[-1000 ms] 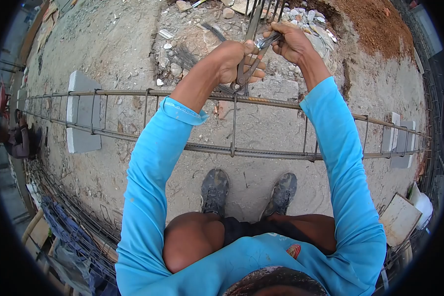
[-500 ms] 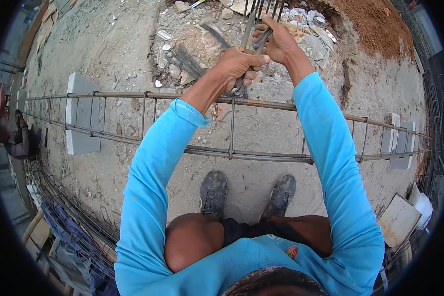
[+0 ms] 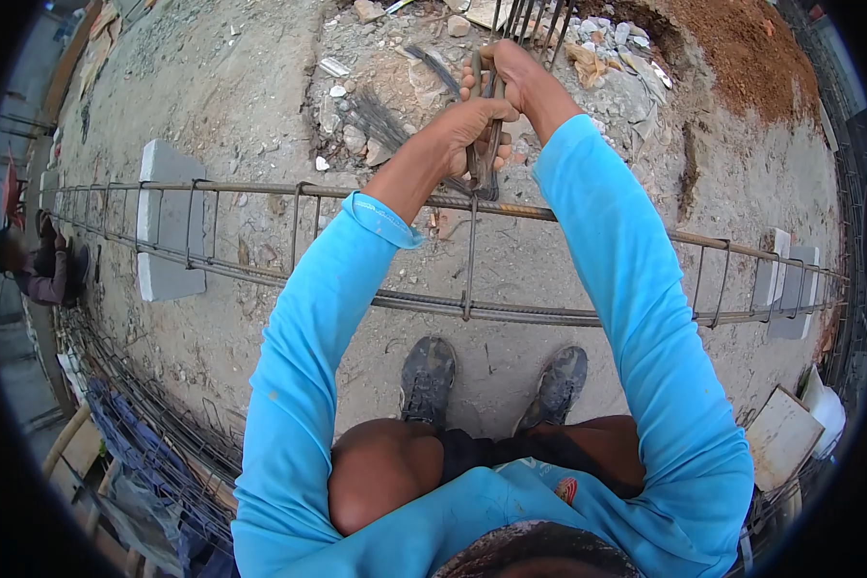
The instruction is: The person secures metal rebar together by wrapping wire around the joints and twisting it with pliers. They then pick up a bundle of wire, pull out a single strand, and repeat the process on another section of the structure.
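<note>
My left hand [image 3: 464, 127] is closed round the lower part of a tool with two brownish rod-like handles [image 3: 476, 69], possibly pincers; its working end is hidden. Just above, my right hand [image 3: 516, 72] is closed as well, its fingertips curling round the upper handles. Dark wire loops [image 3: 492, 185] show below my left fingers, close to the top bar of a long rebar cage [image 3: 520, 210]. The cage runs across in front of me, its bars joined by stirrups. Several dark steel bars [image 3: 539, 21] fan out beyond my right hand.
A pale block [image 3: 169, 222] stands by the cage at left, and grey blocks [image 3: 792, 292] at right. Rubble [image 3: 352, 135] and reddish soil [image 3: 742, 58] lie ahead. Another person [image 3: 48, 265] crouches at far left. My shoes [image 3: 428, 380] are behind the cage.
My right hand has moved left and slightly down, closing round the handles beside my left hand. The view has shifted slightly, and the person at left has changed posture.
</note>
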Demonstrator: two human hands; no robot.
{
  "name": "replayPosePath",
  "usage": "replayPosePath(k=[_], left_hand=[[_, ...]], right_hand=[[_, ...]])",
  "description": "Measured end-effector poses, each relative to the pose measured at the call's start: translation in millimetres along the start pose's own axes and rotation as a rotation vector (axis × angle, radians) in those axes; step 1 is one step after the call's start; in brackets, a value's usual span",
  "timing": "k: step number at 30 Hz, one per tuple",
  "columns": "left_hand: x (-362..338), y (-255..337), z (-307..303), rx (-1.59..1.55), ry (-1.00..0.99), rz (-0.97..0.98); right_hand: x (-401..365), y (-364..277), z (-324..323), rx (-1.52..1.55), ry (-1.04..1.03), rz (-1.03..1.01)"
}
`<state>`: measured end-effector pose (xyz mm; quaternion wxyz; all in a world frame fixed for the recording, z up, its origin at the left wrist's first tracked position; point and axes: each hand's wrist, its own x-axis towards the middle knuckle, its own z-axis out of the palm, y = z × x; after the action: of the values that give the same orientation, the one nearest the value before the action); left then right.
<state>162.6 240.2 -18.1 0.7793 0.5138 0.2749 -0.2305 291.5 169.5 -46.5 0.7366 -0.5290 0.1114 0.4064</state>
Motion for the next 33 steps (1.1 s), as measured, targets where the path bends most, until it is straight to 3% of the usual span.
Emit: replayPosePath(k=[2, 6, 8, 12, 15, 19, 21, 22, 26, 29, 33], left_hand=[[6.9, -3.0, -11.2, -0.154, -0.102, 0.049], [8.1, -3.6, -10.9, -0.183, -0.046, 0.012], [15.0, -5.1, -10.9, -0.082, 0.011, -0.012], [14.8, -7.4, -7.1, -0.066, 0.021, -0.056], [19.4, -9.1, -9.2, -0.099, 0.063, -0.080], [25.3, -15.9, -15.4, -0.153, 0.096, -0.104], [24.5, -18.4, -17.0, -0.157, 0.129, -0.121], [26.4, -19.8, -17.6, -0.163, 0.142, -0.117], [27.6, -21.8, -18.3, -0.201, 0.159, -0.127], [33.3, -30.0, -20.4, -0.217, 0.157, -0.144], [29.3, -22.8, -20.5, -0.201, 0.161, -0.125]], right_hand=[[14.6, 0.2, 11.5, -0.249, 0.117, 0.026], [18.6, 5.5, 16.5, -0.283, 0.145, 0.022], [27.9, 11.0, 8.2, -0.276, 0.129, 0.155], [42.6, 28.8, -6.9, -0.276, 0.122, 0.175], [47.7, 37.5, -9.1, -0.249, 0.040, 0.210], [26.3, 48.8, -5.0, -0.208, -0.024, 0.105], [20.9, 46.4, -6.6, -0.474, -0.114, 0.101], [19.6, 51.0, -1.3, -0.345, -0.006, 0.170], [37.6, 68.9, -13.2, -0.353, 0.002, 0.142], [50.8, 81.9, -34.2, -0.254, -0.143, -0.004], [43.5, 79.9, -17.5, -0.214, -0.038, 0.057]])
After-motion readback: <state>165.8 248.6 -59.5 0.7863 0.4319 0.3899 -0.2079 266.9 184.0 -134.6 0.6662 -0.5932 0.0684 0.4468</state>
